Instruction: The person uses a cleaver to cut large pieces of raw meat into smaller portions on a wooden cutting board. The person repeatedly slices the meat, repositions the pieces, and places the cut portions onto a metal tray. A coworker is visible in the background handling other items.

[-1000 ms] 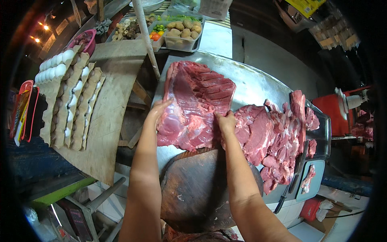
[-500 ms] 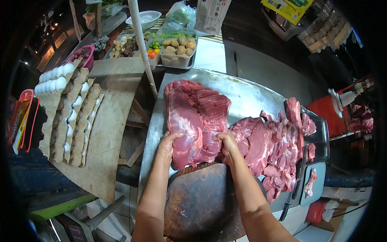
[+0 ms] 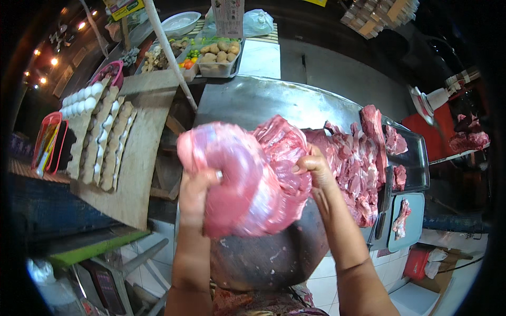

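A large slab of raw meat (image 3: 237,184), red with pale membrane, is lifted between my two hands above the dark round chopping block (image 3: 263,263). Its left edge is gripped by my left hand (image 3: 197,187), the thumb on top and the hand slightly blurred. On the other side my right hand (image 3: 316,171) pinches the meat's edge, thumb over it and fingers curled beneath. Some fingers of both hands are hidden under the slab. Cut meat pieces (image 3: 353,168) lie on the metal table (image 3: 226,100) to the right of my right hand.
Egg trays (image 3: 103,139) stand on the wooden board at left. Behind the metal table are a tub of potatoes (image 3: 219,55) and a slanting pole (image 3: 167,50). At right lie a dark tray (image 3: 419,163), a light blue cutting board (image 3: 411,234) with a meat scrap, and a knife (image 3: 386,192).
Both hands have raised the slab off the metal table and drawn it nearer, over the chopping block. Its near side now bulges and folds. The view has also shifted.
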The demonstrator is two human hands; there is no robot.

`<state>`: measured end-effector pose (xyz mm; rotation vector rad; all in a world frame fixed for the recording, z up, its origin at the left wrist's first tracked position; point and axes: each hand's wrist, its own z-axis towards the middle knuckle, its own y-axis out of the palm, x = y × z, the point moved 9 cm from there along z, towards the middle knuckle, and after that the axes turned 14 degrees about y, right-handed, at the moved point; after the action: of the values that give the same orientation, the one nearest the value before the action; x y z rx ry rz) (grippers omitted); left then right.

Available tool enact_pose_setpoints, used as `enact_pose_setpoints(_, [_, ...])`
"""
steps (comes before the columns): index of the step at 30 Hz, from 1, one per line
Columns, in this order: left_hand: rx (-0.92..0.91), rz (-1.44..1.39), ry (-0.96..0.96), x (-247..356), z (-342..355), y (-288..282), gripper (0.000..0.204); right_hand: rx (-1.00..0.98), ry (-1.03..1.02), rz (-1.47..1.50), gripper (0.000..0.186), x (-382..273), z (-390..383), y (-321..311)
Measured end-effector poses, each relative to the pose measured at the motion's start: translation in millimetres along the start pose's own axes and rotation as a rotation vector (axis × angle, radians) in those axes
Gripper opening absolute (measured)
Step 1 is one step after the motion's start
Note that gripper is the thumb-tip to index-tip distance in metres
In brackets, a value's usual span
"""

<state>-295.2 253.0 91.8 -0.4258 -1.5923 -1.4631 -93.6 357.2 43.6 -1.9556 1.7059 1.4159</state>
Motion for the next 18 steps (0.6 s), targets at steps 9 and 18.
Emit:
enact_pose_setpoints(9, [0.048, 0.253, 0.258, -98, -162, 126, 0.020, -0.325, -0.165, -1.167, 0.035, -20, 15, 19])
enact_pose_setpoints(18, [0.330, 1.137, 0.346, -136, -260, 54, 0.046, -0.192, -0.621, -1.577, 0.047, 143, -72, -50])
